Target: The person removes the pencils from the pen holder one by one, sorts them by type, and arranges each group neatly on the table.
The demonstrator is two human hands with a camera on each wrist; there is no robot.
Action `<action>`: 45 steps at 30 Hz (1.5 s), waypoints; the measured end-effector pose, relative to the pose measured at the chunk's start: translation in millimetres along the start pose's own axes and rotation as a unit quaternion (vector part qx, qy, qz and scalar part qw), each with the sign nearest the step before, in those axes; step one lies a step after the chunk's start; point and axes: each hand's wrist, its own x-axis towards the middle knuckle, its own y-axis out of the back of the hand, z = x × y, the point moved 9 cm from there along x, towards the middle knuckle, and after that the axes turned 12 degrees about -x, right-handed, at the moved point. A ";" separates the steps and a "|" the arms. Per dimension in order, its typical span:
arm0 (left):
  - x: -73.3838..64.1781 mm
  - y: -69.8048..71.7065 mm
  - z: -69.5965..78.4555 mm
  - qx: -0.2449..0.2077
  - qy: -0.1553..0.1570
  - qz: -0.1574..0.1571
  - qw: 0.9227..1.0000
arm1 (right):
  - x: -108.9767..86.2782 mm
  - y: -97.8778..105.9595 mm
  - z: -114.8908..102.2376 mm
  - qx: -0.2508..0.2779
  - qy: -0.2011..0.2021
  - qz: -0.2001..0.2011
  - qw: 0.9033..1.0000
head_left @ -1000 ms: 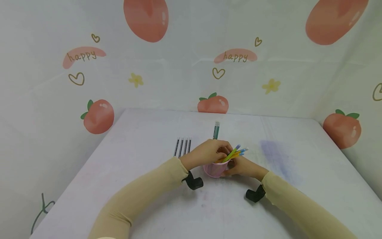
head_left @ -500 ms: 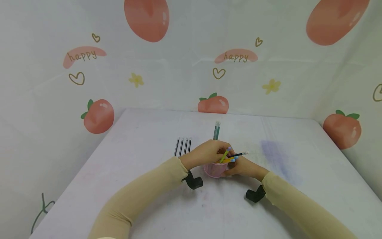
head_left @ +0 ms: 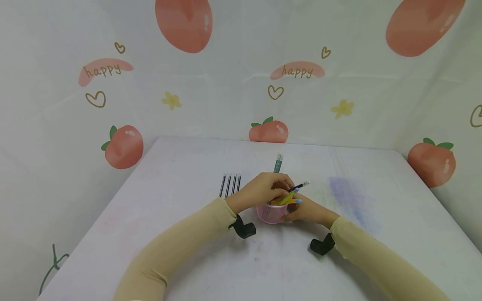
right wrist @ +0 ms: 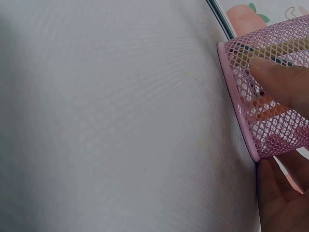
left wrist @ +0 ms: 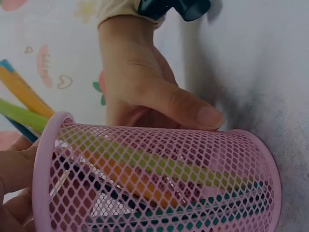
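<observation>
A pink mesh pen cup (head_left: 272, 214) stands upright on the table with several pencils in it. My right hand (head_left: 306, 209) grips its side, the thumb on the mesh in the right wrist view. Over the mouth bends my left hand (head_left: 265, 190), its fingers (left wrist: 17, 171) curled at the rim around the pencils. A lime pencil (head_left: 287, 198), an orange pencil (head_left: 293, 201) and a black pencil (head_left: 301, 185) lean out to the right. Teal pencils (head_left: 278, 164) rise behind the left hand, which hides where they meet the cup.
Several black pencils (head_left: 230, 185) lie side by side on the white table (head_left: 211, 267), left of the cup and partly behind the left forearm. A fruit-printed cloth (head_left: 226, 83) hangs behind the table. A black camera mount (head_left: 244, 229) sits under the left wrist.
The lime and orange pencils have shifted in the cup, and the black pencil's end has come into view and risen. The teal pencils' tops have moved right. The right hand stays put.
</observation>
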 end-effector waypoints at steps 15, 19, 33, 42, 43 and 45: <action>-13.6 82.8 32.8 -0.230 -0.134 0.178 0.947 | 1.2 0.6 6.3 0.010 -0.050 0.007 0.999; -23.1 109.9 37.5 -0.257 -0.157 0.224 0.927 | -0.2 1.1 9.3 0.004 -0.063 0.009 0.998; -56.9 175.7 24.8 -0.263 -0.114 0.303 0.909 | 0.1 0.5 14.1 -0.025 -0.092 0.006 0.995; -65.8 185.3 -6.3 -0.189 -0.017 0.298 0.935 | -0.2 0.3 13.6 -0.030 -0.099 0.005 0.995; -66.2 185.1 -11.0 -0.182 -0.002 0.296 0.938 | -0.6 0.3 14.2 -0.031 -0.102 0.005 0.994; -67.0 184.1 -20.8 -0.171 0.028 0.290 0.941 | -0.9 0.4 14.8 -0.032 -0.103 0.005 0.994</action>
